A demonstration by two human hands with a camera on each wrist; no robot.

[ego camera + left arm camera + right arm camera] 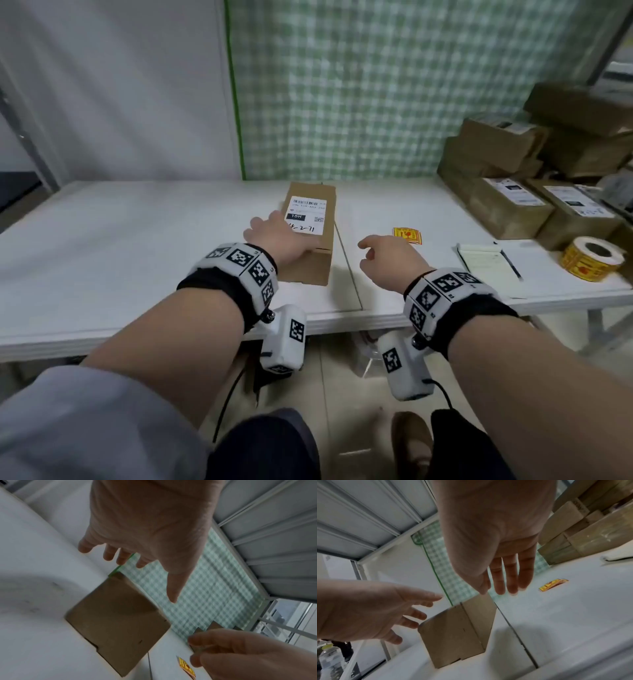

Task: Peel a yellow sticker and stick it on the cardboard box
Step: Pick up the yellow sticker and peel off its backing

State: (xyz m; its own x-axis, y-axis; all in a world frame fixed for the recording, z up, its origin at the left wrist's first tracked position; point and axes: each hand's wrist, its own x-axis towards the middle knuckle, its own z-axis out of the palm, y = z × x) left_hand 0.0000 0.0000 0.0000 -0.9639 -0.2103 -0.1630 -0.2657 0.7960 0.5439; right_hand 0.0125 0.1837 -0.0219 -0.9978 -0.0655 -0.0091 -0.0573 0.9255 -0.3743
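Left hand (278,236): fingers straight and spread, holding nothing; above the near left part of the cardboard box (317,253); contact cannot be told.
Right hand (388,260): fingers relaxed, nearly straight, empty; just right of the box, clear of it.
Cardboard box: upright on the white table (137,240), white label (306,215) on top, beneath the left hand.
Yellow sticker (407,235): flat on the table, just beyond the right hand's fingertips, untouched.
Sticker roll (591,258): well right of the right hand.
Notepad (489,270): between right hand and roll.
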